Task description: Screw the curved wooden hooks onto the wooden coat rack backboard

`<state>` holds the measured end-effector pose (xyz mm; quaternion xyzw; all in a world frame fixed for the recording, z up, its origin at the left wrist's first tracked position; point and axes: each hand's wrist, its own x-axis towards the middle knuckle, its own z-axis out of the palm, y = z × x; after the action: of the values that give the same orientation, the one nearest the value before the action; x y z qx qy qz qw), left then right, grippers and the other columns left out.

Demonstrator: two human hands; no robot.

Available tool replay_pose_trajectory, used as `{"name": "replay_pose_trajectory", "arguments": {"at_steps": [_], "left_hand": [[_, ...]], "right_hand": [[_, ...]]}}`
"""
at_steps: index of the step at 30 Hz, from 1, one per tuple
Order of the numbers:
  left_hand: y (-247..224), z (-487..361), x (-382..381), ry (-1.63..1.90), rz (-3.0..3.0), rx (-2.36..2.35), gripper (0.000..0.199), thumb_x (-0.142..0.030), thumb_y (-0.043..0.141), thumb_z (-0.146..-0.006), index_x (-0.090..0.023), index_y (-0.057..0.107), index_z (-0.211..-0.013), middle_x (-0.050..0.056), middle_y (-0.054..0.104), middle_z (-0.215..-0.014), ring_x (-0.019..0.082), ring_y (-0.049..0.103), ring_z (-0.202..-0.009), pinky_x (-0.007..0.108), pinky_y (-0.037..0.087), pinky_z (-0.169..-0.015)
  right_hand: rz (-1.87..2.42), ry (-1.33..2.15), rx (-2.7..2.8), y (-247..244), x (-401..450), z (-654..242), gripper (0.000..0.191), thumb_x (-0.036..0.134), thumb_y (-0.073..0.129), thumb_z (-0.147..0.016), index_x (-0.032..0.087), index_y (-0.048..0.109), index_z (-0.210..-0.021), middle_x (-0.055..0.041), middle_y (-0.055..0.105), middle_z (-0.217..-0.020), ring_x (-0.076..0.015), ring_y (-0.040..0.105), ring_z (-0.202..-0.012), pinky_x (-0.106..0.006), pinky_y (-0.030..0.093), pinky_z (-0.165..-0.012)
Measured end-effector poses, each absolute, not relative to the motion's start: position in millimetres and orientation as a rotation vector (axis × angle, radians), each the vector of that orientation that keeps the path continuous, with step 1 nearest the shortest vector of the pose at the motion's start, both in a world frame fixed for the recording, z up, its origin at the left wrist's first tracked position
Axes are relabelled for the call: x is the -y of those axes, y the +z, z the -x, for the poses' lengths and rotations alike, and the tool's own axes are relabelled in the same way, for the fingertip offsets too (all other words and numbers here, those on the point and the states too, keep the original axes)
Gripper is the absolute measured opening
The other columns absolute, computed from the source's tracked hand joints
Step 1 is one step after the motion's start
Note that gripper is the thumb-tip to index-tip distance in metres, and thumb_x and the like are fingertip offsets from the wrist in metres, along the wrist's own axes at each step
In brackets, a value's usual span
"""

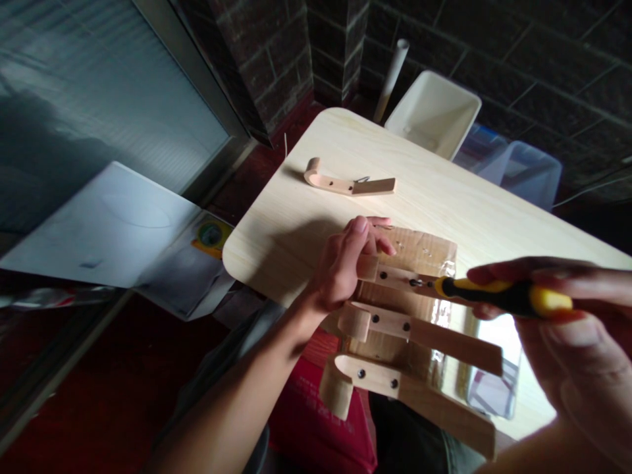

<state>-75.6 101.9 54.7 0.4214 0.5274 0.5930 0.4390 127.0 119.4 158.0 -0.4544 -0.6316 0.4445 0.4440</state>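
My right hand is closed round a yellow and black screwdriver. The screwdriver's tip points left at a screw in the upper wooden hook. My left hand grips the curved end of that hook, fingers bent over it. The hook lies across a brown board with a shiny wrapping. Below it, a middle wooden hook and a lower wooden hook cross the same board, each with two dark screw heads. A separate wooden hook lies on the table, a small wire-like piece beside it.
The pale wooden table has a rounded left corner. A white bin and clear plastic boxes stand behind it. A tape measure lies at the left, and a red bag is below the board.
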Motion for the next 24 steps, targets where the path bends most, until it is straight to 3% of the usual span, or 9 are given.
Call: {"name": "replay_pose_trajectory", "arguments": {"at_steps": [4, 8, 11, 14, 18, 24], "left_hand": [[56, 74, -101, 1.457, -1.008, -1.334, 0.067, -0.075, 0.024, -0.098, -0.025, 0.058, -0.067, 0.006, 0.074, -0.086, 0.028, 0.06, -0.126, 0.046, 0.043, -0.116], [57, 71, -101, 1.455, -0.991, -1.358, 0.068, -0.074, 0.024, -0.099, -0.026, 0.064, -0.072, 0.007, 0.074, -0.088, 0.029, 0.058, -0.129, 0.045, 0.042, -0.117], [60, 68, -101, 1.482, -0.975, -1.348, 0.067, -0.071, 0.024, -0.1, -0.026, 0.066, -0.074, 0.007, 0.074, -0.089, 0.029, 0.058, -0.129, 0.046, 0.042, -0.117], [61, 69, -101, 1.503, -0.955, -1.34, 0.066, -0.067, 0.023, -0.102, -0.025, 0.066, -0.075, 0.007, 0.073, -0.089, 0.029, 0.058, -0.13, 0.047, 0.041, -0.118], [56, 75, -102, 1.447, -1.051, -1.284, 0.066, -0.07, 0.025, -0.101, -0.024, 0.064, -0.074, 0.006, 0.074, -0.09, 0.028, 0.058, -0.13, 0.046, 0.042, -0.118], [52, 73, -105, 1.505, -1.071, -1.314, 0.067, -0.069, 0.023, -0.101, -0.025, 0.053, -0.061, 0.006, 0.074, -0.082, 0.028, 0.062, -0.125, 0.044, 0.044, -0.115]], "right_hand": [[1.173, 1.028, 1.613, 164, -118, -117, 0.02, 0.024, 0.08, -0.081, 0.03, 0.077, -0.099, -0.0025, 0.075, -0.1, -0.0241, 0.074, -0.093, -0.034, 0.065, -0.074], [1.232, 1.02, 1.611, 170, -121, -107, 0.012, 0.03, 0.083, -0.078, 0.028, 0.076, -0.088, -0.0043, 0.069, -0.089, -0.0248, 0.072, -0.083, -0.036, 0.064, -0.064], [1.212, 1.006, 1.59, 169, -120, -106, 0.017, 0.031, 0.082, -0.079, 0.032, 0.076, -0.095, -0.0037, 0.067, -0.096, -0.0248, 0.07, -0.089, -0.036, 0.063, -0.064], [1.099, 0.947, 1.589, 162, -123, -113, 0.015, 0.03, 0.078, -0.083, 0.035, 0.08, -0.097, -0.0044, 0.068, -0.098, -0.0267, 0.069, -0.095, -0.039, 0.062, -0.065], [1.064, 1.015, 1.67, 156, -130, -127, 0.014, 0.036, 0.072, -0.086, 0.04, 0.082, -0.095, -0.0035, 0.073, -0.109, -0.0371, 0.069, -0.107, -0.058, 0.062, -0.08], [1.212, 0.887, 1.708, 159, -126, -141, 0.022, 0.031, 0.075, -0.085, 0.042, 0.081, -0.102, 0.0021, 0.076, -0.114, -0.035, 0.072, -0.11, -0.054, 0.063, -0.089]]}}
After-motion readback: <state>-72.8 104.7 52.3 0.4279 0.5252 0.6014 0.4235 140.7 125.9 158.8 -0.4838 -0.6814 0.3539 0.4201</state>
